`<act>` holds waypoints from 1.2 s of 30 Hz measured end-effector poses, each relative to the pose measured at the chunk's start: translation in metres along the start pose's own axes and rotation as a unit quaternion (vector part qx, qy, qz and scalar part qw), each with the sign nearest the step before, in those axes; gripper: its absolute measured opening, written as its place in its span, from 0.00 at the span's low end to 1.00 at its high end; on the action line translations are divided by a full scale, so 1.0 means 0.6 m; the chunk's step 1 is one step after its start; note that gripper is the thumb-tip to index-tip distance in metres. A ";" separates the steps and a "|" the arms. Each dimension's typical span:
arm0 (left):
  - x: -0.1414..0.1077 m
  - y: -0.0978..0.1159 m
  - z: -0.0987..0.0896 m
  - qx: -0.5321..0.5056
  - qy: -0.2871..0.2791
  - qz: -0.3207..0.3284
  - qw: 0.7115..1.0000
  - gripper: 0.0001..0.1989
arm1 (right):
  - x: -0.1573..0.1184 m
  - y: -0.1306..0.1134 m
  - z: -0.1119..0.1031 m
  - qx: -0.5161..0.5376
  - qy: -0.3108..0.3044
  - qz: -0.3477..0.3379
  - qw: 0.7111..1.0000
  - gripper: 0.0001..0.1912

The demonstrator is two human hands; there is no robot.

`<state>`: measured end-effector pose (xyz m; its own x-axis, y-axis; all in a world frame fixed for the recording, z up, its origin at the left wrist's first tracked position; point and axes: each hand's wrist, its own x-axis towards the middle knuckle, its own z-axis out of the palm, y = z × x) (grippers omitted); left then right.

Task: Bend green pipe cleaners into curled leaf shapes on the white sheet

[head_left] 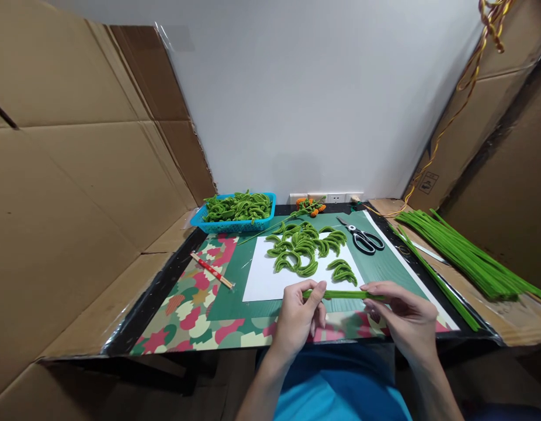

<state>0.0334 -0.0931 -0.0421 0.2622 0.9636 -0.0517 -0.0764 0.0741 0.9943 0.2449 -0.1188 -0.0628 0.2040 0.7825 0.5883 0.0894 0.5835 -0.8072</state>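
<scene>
Between my hands, near the table's front edge, a short bundle of green pipe cleaners [346,294] is stretched out level. My left hand [300,307] pinches its left end between thumb and fingers. At the other end, my right hand [404,313] grips it with thumb and forefinger. Just beyond lies a white sheet of paper [257,280] with curved green leaf shapes [299,248] bunched on it. A smaller group of bent green pieces [342,272] rests closest to my hands. The exact number of stems in the held bundle cannot be made out.
Black-handled scissors [364,238] lie right of the paper. A blue basket [235,225] heaped with green pieces stands back left. Long green pipe cleaners [467,251] are piled at right. An orange-flowered stem [312,206] lies behind; wrapped chopsticks [212,271] lie left. Cardboard walls [90,164] flank the table.
</scene>
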 end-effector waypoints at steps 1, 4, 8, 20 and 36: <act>0.000 0.000 0.000 0.000 -0.002 0.001 1.000 0.25 | 0.000 0.001 -0.001 0.000 0.003 -0.001 1.000 0.06; -0.001 -0.002 -0.001 -0.001 -0.008 0.005 1.000 0.25 | 0.000 0.006 -0.003 0.003 0.018 -0.003 1.000 0.06; -0.003 -0.004 -0.003 0.002 -0.017 0.012 1.000 0.24 | 0.000 0.007 0.000 0.011 0.035 0.009 0.999 0.05; -0.003 -0.006 -0.004 0.004 -0.035 0.014 0.999 0.23 | -0.004 0.008 0.001 -0.004 0.069 0.043 0.997 0.10; -0.007 0.002 0.006 0.007 -0.010 0.028 1.000 0.22 | -0.005 -0.002 0.019 -0.186 -0.026 0.014 0.982 0.10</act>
<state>0.0357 -0.0977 -0.0403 0.2774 0.9607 0.0058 -0.0783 0.0166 0.9968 0.2331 -0.1192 -0.0630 0.1627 0.8122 0.5602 0.4372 0.4497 -0.7789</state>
